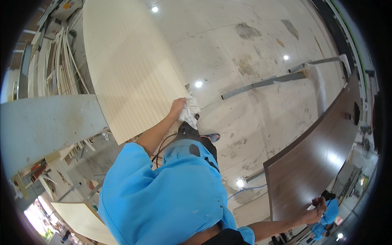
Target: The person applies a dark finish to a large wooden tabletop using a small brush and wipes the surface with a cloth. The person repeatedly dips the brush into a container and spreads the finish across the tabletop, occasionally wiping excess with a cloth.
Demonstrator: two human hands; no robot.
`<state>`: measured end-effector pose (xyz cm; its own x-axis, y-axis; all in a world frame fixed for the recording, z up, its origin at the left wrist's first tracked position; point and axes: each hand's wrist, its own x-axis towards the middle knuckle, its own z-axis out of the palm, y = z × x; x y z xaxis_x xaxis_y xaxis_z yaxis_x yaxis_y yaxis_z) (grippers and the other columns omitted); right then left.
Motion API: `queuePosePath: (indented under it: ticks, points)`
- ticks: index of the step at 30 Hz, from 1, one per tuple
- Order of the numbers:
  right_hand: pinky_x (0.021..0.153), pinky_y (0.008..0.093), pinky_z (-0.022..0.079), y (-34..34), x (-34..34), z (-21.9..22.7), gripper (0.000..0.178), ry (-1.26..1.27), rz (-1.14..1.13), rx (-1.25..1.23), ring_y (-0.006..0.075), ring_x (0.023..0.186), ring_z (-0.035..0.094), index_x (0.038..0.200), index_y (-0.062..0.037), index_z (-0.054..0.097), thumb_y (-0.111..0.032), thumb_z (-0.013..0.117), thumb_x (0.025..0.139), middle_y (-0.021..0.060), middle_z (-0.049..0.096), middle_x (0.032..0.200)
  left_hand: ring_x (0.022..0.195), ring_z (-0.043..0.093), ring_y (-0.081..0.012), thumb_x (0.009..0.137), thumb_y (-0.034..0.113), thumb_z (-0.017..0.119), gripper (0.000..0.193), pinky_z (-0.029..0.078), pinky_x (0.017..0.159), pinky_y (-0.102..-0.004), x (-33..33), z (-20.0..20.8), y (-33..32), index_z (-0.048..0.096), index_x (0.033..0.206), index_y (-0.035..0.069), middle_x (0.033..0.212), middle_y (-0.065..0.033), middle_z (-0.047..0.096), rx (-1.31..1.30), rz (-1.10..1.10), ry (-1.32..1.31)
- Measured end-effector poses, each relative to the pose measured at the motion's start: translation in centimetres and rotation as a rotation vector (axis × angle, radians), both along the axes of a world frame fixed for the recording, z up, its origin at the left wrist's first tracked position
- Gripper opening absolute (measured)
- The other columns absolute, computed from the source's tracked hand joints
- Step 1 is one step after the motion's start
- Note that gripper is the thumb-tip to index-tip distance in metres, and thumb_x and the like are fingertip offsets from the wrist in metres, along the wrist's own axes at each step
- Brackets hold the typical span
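My left hand (177,108) is closed on a crumpled white cloth (190,109). It is by the near right corner of a long pale board (130,69) with fine stripes. Stretched far out to the right, my right hand (317,212) is closed around a small dark thing (317,201) whose kind I cannot make out. That hand is at the near edge of a dark brown, glossy panel (310,163).
Grey metal bars (263,83) stand beyond the brown panel. A blue hose (247,189) runs toward it over the stained tile floor (228,53). A grey flat surface (49,126) adjoins the pale board; wood strips (61,61) are stacked behind. Another person (326,216) is at the far right.
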<state>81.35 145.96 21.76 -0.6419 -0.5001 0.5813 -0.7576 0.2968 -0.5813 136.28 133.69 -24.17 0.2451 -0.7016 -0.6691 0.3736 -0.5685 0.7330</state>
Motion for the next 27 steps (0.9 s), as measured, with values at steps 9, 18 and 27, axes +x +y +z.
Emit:
queuePosePath:
  ticks: [9, 18, 27]
  points:
    - [0.067, 0.0317, 0.050, -7.6, 4.3, -4.0, 0.048, -0.124, 0.380, 0.215, 0.0183, 0.069, 0.060, 0.101, 0.0041, 0.070, -0.037, 0.047, 0.107, 0.0115, 0.066, 0.078, 0.086, 0.067, -0.0276, 0.097, 0.036, 0.053, 0.045, 0.050, 0.075, -0.0406, 12.0, -6.6, 4.3, 0.071, 0.099, -0.006, 0.092, -0.0183, 0.071, 0.125, 0.382, -0.399]
    - [0.073, 0.0318, 0.050, -7.7, 6.8, -2.2, 0.045, -0.008, 0.400, 0.239, 0.0184, 0.077, 0.062, 0.111, 0.0061, 0.069, -0.029, 0.041, 0.107, 0.0110, 0.068, 0.087, 0.086, 0.066, -0.0336, 0.097, 0.052, 0.051, 0.057, 0.050, 0.079, -0.0502, 19.8, -10.6, 12.4, 0.066, 0.113, -0.001, 0.094, -0.0195, 0.071, 0.614, 0.524, -0.608]
    - [0.084, 0.0332, 0.056, -2.5, 11.4, -10.8, 0.028, -0.075, 0.127, 0.283, 0.0280, 0.093, 0.073, 0.111, 0.0048, 0.070, -0.013, 0.068, 0.091, 0.0192, 0.073, 0.107, 0.051, 0.056, -0.0160, 0.092, 0.026, 0.058, 0.029, 0.043, 0.043, -0.0321, 5.1, -6.4, 3.3, 0.069, 0.100, 0.000, 0.070, -0.0100, 0.065, 0.331, -0.441, -0.337]
